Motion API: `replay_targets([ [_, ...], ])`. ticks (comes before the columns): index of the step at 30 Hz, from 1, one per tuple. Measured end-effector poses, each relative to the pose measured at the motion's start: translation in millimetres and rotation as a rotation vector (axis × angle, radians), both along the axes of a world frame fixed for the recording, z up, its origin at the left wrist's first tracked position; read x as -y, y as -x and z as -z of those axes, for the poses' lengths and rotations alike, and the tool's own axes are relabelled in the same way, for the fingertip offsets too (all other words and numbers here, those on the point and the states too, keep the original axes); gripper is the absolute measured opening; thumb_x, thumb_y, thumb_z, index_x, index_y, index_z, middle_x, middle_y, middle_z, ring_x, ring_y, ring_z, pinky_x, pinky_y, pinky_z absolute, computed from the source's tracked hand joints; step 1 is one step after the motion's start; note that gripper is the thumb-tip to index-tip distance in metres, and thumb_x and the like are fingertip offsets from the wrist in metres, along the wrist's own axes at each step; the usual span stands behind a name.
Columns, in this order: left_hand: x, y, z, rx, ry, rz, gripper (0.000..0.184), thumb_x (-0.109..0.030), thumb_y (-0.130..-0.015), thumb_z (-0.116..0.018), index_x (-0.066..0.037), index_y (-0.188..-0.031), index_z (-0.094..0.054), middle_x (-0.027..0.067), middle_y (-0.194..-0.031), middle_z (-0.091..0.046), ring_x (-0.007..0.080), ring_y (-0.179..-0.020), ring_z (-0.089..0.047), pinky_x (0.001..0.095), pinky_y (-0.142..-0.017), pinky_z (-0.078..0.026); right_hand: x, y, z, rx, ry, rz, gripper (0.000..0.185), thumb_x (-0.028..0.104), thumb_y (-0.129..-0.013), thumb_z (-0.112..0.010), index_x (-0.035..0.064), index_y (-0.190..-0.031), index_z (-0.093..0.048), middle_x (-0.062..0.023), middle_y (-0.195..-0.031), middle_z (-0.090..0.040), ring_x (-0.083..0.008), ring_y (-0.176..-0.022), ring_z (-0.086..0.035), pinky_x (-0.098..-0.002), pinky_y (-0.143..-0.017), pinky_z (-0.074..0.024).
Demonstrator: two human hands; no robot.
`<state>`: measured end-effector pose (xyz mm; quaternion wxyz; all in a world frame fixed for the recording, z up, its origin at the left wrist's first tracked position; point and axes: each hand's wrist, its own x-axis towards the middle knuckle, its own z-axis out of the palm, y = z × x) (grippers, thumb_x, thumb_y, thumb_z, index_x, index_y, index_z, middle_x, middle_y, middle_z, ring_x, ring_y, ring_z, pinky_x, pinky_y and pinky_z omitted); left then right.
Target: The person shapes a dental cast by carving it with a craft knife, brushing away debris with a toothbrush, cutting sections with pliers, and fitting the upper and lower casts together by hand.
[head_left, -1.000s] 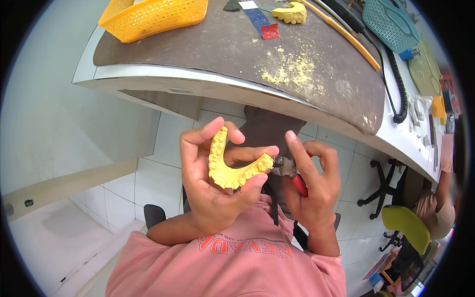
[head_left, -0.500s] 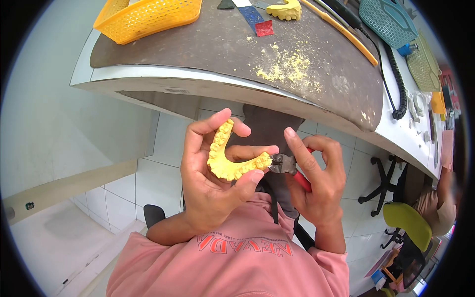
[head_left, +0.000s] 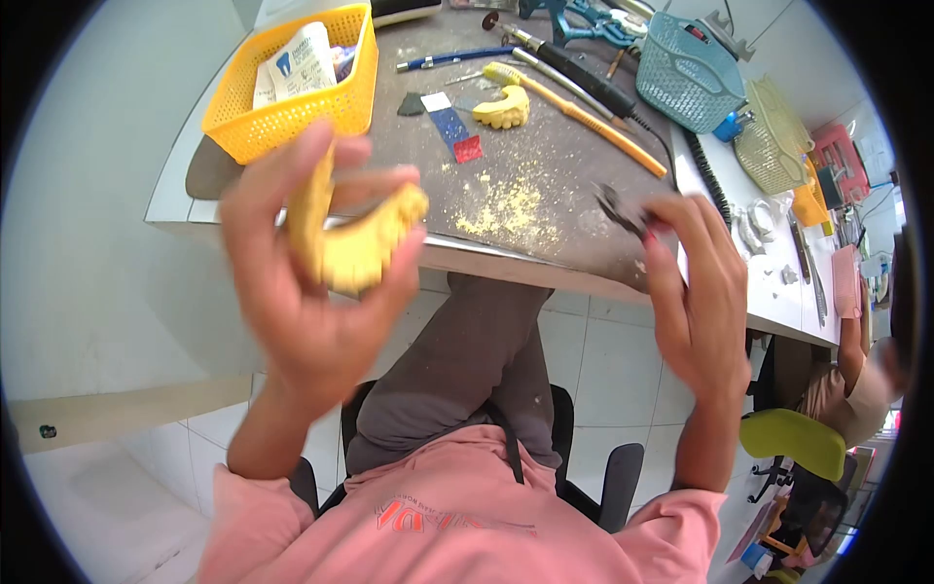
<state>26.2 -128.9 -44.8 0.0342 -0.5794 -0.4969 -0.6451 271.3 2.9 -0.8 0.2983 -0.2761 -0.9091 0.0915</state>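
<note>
A yellow horseshoe-shaped dental cast [head_left: 352,255] is held in my left hand [head_left: 292,282], the fingers wrapped about it, a little blurred. My right hand [head_left: 702,292] grips red-handled cutting pliers [head_left: 620,210] at the right of the desk, their dark jaws pointing up and left. The handles are mostly hidden behind my fingers. Between the hands, yellow crumbs [head_left: 511,212] lie scattered on the brown mat [head_left: 574,175]. A second, smaller yellow dental cast [head_left: 503,109] rests beyond the crumbs, beside a strip of blue and red articulating paper [head_left: 449,128].
An orange basket [head_left: 292,122] with packets stands at the far left. A yellow-handled brush [head_left: 574,112], a black handpiece [head_left: 574,73] and a blue pen [head_left: 452,58] lie at the back. Blue basket [head_left: 689,78] and cream basket [head_left: 773,146] stand right. Another person [head_left: 842,394] sits at the right.
The pliers have come away from the cast. My left hand has moved left and up with the cast, my right hand right with the pliers. The view has tilted up, showing more desk.
</note>
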Motion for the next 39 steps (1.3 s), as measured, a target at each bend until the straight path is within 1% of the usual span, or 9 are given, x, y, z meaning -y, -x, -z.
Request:
replay_targets([
  [2, -17.0, 13.5, -13.2, 0.024, 0.167, 0.005, 0.068, 0.007, -0.080, -0.076, -0.002, -0.137, -0.040, 0.0157, -0.121, -0.054, 0.0271, -0.106, -0.069, 0.0332, -0.091, -0.058, -24.5, 14.6, -8.2, 0.191, -0.056, -0.075, 0.026, 0.019, -0.095, -0.061, -0.0002, -0.112, -0.062, -0.0142, -0.101, -0.063, -0.0353, -0.096, -0.060, -0.0416, -0.090, -0.0460],
  [4, -28.8, 16.5, -20.4, 0.081, 0.394, -0.011, 0.063, 0.003, -0.076, -0.081, -0.005, -0.128, -0.048, 0.0080, -0.111, -0.059, 0.0170, -0.100, -0.066, 0.0293, -0.093, -0.054, -44.9, 25.6, 1.0, 0.216, -0.173, -0.096, 0.025, 0.018, -0.095, -0.061, 0.0002, -0.113, -0.062, -0.0141, -0.104, -0.062, -0.0349, -0.101, -0.058, -0.0419, -0.094, -0.0445],
  [8, -34.3, 21.4, -17.3, -0.137, 0.547, -0.095, 0.061, -0.007, -0.074, -0.085, -0.006, -0.123, -0.050, 0.0086, -0.104, -0.063, 0.0194, -0.099, -0.063, 0.0329, -0.090, -0.051, -60.5, 39.4, 1.4, 0.220, -0.346, -0.131, 0.027, 0.017, -0.095, -0.063, 0.0010, -0.116, -0.063, -0.0140, -0.112, -0.062, -0.0333, -0.110, -0.056, -0.0437, -0.098, -0.0437],
  [13, -32.1, 28.8, -7.8, -0.329, 0.515, -0.202, 0.056, -0.014, -0.075, -0.085, -0.006, -0.121, -0.054, 0.0139, -0.114, -0.064, 0.0301, -0.110, -0.061, 0.0383, -0.097, -0.048, -87.6, 65.3, -18.6, 0.191, -0.072, -0.012, 0.014, 0.008, -0.094, -0.063, -0.0014, -0.103, -0.068, -0.0160, -0.093, -0.067, -0.0334, -0.086, -0.066, -0.0411, -0.079, -0.0520],
  [14, -31.6, 30.3, -8.1, -0.389, 0.473, -0.207, 0.056, -0.015, -0.075, -0.085, -0.006, -0.122, -0.055, 0.0151, -0.118, -0.064, 0.0335, -0.114, -0.060, 0.0401, -0.100, -0.047, -99.1, 72.0, -14.5, 0.171, -0.171, -0.034, 0.009, 0.003, -0.091, -0.062, -0.0030, -0.094, -0.068, -0.0181, -0.088, -0.068, -0.0357, -0.080, -0.067, -0.0425, -0.076, -0.0531],
  [21, -27.2, 34.4, -1.2, -0.437, 0.392, -0.092, 0.044, -0.008, -0.078, -0.080, -0.007, -0.119, -0.065, 0.0129, -0.124, -0.063, 0.0337, -0.122, -0.057, 0.0410, -0.101, -0.047, -112.4, 100.5, -14.6, 0.467, -0.316, 0.084, 0.009, -0.005, -0.081, -0.063, -0.0033, -0.088, -0.068, -0.0166, -0.091, -0.069, -0.0347, -0.084, -0.069, -0.0427, -0.078, -0.0545],
  [30, -29.4, 34.1, -14.2, -0.689, 0.460, -0.031, 0.037, -0.001, -0.081, -0.070, -0.011, -0.116, -0.071, 0.0081, -0.099, -0.058, 0.0270, -0.097, -0.056, 0.0416, -0.090, -0.045, -117.1, 115.9, -13.0, 0.502, -0.338, 0.088, 0.010, -0.007, -0.079, -0.063, -0.0035, -0.087, -0.069, -0.0212, -0.088, -0.069, -0.0384, -0.085, -0.070, -0.0434, -0.071, -0.0566],
  [36, -24.4, 27.0, -8.9, -0.833, 0.432, -0.142, 0.037, -0.005, -0.083, -0.069, -0.012, -0.120, -0.070, 0.0080, -0.112, -0.057, 0.0290, -0.107, -0.055, 0.0431, -0.097, -0.043, -123.9, 125.2, -25.3, 0.575, -0.297, 0.130, 0.009, -0.001, -0.081, -0.064, -0.0023, -0.087, -0.070, -0.0223, -0.087, -0.071, -0.0384, -0.083, -0.072, -0.0444, -0.069, -0.0570],
  [39, 3.7, 10.7, -4.3, -0.610, 0.139, -0.201, 0.041, -0.007, -0.088, -0.068, -0.006, -0.129, -0.062, 0.0146, -0.125, -0.058, 0.0317, -0.117, -0.056, 0.0466, -0.104, -0.044, -120.2, 126.8, -27.0, 0.609, -0.325, 0.140, 0.011, 0.000, -0.084, -0.061, -0.0004, -0.088, -0.071, -0.0216, -0.088, -0.071, -0.0377, -0.083, -0.072, -0.0434, -0.069, -0.0574],
])
